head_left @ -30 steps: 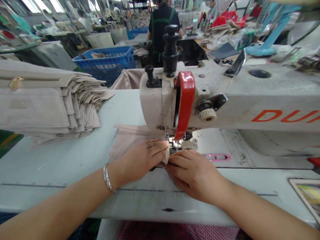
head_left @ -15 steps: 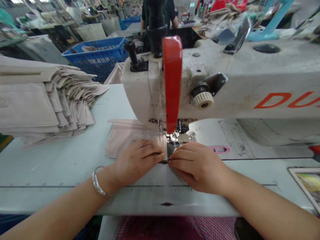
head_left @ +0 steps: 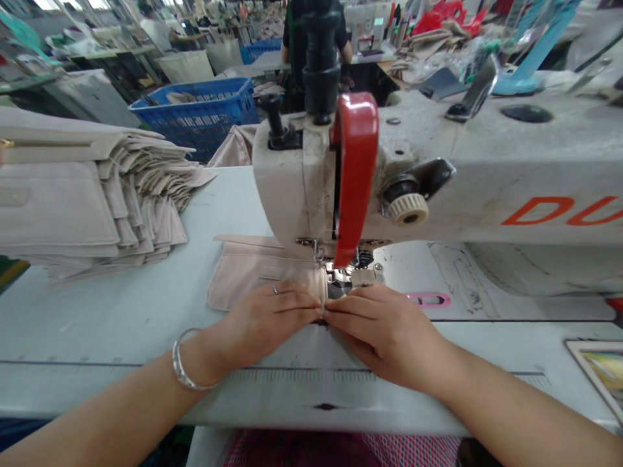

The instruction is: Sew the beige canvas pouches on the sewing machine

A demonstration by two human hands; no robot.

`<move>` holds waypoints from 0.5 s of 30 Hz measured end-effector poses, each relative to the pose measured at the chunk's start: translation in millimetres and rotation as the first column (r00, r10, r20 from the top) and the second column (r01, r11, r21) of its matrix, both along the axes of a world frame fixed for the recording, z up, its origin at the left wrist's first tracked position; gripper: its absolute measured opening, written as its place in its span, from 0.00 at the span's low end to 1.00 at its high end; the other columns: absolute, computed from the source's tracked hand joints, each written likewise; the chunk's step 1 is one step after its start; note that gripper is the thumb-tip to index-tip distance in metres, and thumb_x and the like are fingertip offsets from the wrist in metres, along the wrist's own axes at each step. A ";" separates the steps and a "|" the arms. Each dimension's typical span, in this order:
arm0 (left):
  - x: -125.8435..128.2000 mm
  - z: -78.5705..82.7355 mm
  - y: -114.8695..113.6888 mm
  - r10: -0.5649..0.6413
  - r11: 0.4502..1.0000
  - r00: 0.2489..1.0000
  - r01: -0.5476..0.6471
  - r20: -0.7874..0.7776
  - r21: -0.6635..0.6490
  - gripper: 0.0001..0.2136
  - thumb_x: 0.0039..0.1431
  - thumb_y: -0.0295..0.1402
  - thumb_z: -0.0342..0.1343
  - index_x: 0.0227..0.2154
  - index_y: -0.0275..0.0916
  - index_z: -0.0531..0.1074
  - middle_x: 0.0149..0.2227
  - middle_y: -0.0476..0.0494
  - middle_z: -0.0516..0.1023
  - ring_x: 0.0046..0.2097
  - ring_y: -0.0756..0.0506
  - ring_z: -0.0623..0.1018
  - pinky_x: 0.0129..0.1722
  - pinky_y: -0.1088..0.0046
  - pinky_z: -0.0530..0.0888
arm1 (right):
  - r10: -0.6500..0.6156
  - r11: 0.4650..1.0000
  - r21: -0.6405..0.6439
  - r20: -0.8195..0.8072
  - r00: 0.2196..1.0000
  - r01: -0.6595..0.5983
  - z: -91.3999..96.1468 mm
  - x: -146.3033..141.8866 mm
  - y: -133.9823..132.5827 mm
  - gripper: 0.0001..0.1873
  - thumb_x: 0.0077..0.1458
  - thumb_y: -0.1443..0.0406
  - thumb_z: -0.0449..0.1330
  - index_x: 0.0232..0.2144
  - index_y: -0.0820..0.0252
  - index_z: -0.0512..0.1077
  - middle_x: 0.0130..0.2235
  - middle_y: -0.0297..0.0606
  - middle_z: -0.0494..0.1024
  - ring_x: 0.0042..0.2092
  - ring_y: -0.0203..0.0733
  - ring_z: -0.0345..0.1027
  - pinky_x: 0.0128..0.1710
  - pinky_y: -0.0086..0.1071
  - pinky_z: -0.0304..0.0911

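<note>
Leftmost, a thick stack of beige fabric pieces [head_left: 58, 207] is lying on the pale table [head_left: 146, 331], a zipper showing along its top layer. Beyond the table, a blue basket [head_left: 195, 113] is standing behind the stack's right end. A silver bangle [head_left: 178, 364] is circling the left wrist. Next, a single beige piece [head_left: 238, 275] is lying flat on the table, its right edge reaching the presser foot [head_left: 342, 275] of the sewing machine [head_left: 287, 188]. Over its near side the left hand [head_left: 265, 318] is resting palm down, fingers close together and wearing a ring [head_left: 275, 290]; whether it is gripping or only pressing, I cannot tell. Above the presser foot a red bar [head_left: 357, 175] is slanting down. The right hand [head_left: 389, 331] is meeting the left at the piece's right edge, its fingers bunched narrow; its thumb is hiding, so I cannot tell whether it is pinching cloth. Farther right, a pink-rimmed part [head_left: 444, 300] is lying on the machine bed, and a framed picture [head_left: 603, 370] is resting at the table's right end.
</note>
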State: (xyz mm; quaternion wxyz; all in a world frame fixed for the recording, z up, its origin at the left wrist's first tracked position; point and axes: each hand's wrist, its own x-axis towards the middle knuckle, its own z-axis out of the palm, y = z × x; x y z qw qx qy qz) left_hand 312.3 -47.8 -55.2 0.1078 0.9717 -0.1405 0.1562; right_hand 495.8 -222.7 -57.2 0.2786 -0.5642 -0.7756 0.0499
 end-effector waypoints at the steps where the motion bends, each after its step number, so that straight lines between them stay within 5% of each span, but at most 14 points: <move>1: 0.0 0.1 0.8 0.000 1.000 1.000 -0.001 -0.011 -0.015 0.13 0.66 0.22 0.52 0.51 0.35 0.70 0.51 0.44 0.79 0.54 0.49 0.76 0.60 0.67 0.72 | -0.005 1.000 -0.003 -0.004 1.000 0.005 -0.2 -0.7 0.0 0.16 0.61 0.71 0.55 0.50 0.61 0.73 0.47 0.41 0.79 0.45 0.46 0.72 0.44 0.43 0.68; 9: 13.6 6.8 7.2 0.052 0.999 0.994 -0.051 -0.096 0.011 0.15 0.69 0.21 0.43 0.50 0.37 0.72 0.51 0.44 0.79 0.53 0.46 0.78 0.57 0.63 0.75 | -0.097 0.995 0.001 0.019 0.995 0.097 -1.1 -4.9 5.4 0.18 0.60 0.71 0.55 0.52 0.62 0.72 0.50 0.43 0.78 0.46 0.49 0.72 0.42 0.44 0.69; 15: 23.7 -6.2 23.0 0.060 0.998 0.993 -0.061 -0.103 -0.010 0.15 0.70 0.24 0.43 0.53 0.38 0.70 0.52 0.44 0.78 0.56 0.47 0.76 0.59 0.63 0.73 | -0.156 0.988 -0.004 0.054 0.986 0.157 -2.4 -5.7 9.0 0.16 0.62 0.70 0.53 0.50 0.65 0.73 0.50 0.47 0.78 0.47 0.51 0.71 0.43 0.46 0.69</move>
